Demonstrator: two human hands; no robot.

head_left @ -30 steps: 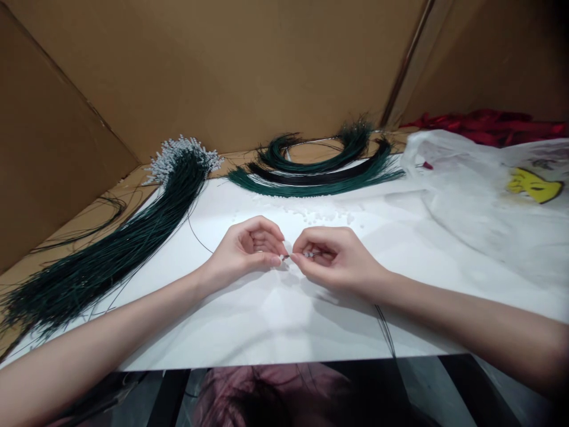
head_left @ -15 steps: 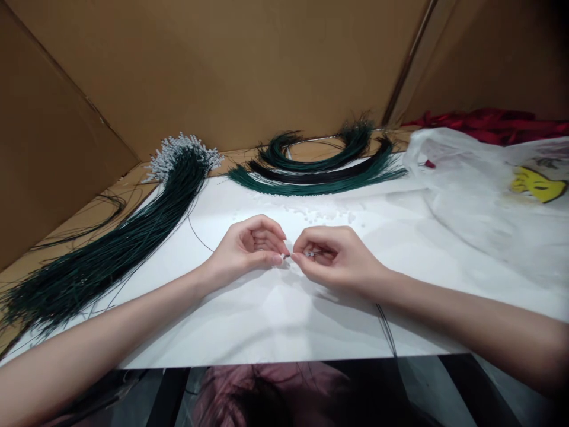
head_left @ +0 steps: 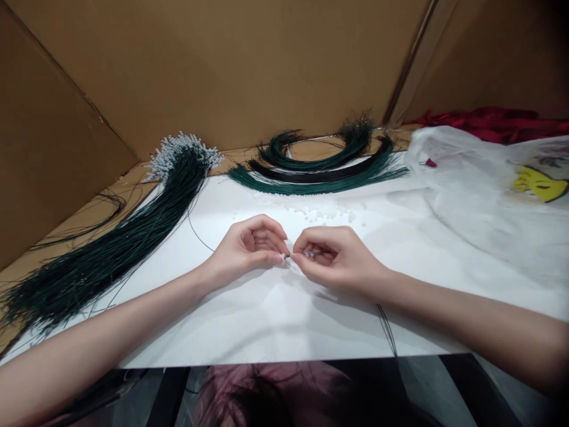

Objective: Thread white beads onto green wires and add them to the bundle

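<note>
Over the white tabletop [head_left: 275, 332], left hand [head_left: 249, 244] pinches bead [head_left: 283, 256], right hand [head_left: 340, 254] pinches dark wire [head_left: 317, 254]; unchanged grips suggest steady work.

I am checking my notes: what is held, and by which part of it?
Right grip: dark wire, close to small white beads. Left grip: apparently a white bead at the wire's end.

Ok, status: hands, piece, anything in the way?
Left hand, white bead at fingertips. Right hand pinching dark wire, more beads within its grip. No obstruction seen between hands.
</note>
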